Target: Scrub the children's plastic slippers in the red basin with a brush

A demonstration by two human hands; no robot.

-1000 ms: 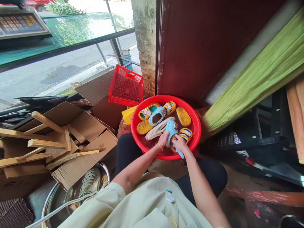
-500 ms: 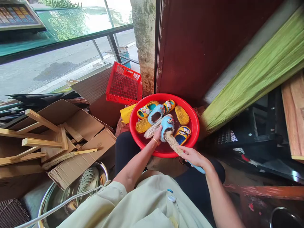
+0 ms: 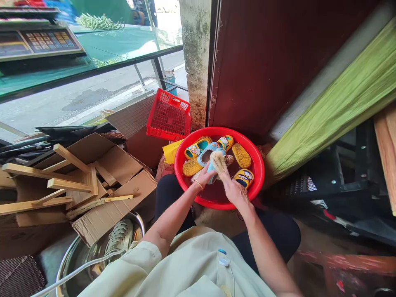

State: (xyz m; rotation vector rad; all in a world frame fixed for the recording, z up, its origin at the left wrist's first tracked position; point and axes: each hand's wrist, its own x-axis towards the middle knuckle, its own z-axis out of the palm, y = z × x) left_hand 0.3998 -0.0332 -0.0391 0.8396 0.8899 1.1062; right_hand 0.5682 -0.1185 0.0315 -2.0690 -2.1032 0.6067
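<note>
My left hand [image 3: 204, 176] is closed on a light blue slipper [image 3: 211, 168] held over the red basin [image 3: 261, 171]. A scrub brush with pale bristles [image 3: 218, 161] lies against the top of this slipper and hides much of it. My right hand [image 3: 235, 190] wraps round the brush's handle, which the fingers cover. Behind the held slipper, another light blue slipper [image 3: 206, 152] rests in the basin. Around it are several yellow ones: one with a teal lining [image 3: 198, 148], one sole-up [image 3: 241, 155], and one near my right hand [image 3: 244, 177].
A red plastic crate [image 3: 169, 115] stands behind the basin on the left. Cardboard [image 3: 123, 181] and a wooden stool [image 3: 74, 185] lie to my left, above a metal bowl [image 3: 60, 264]. Green cloth [image 3: 334, 103] hangs at the right.
My right hand has moved up and left, bringing the brush from the slipper's opening onto its upper side. The held slipper has turned. The whole view has shifted slightly.
</note>
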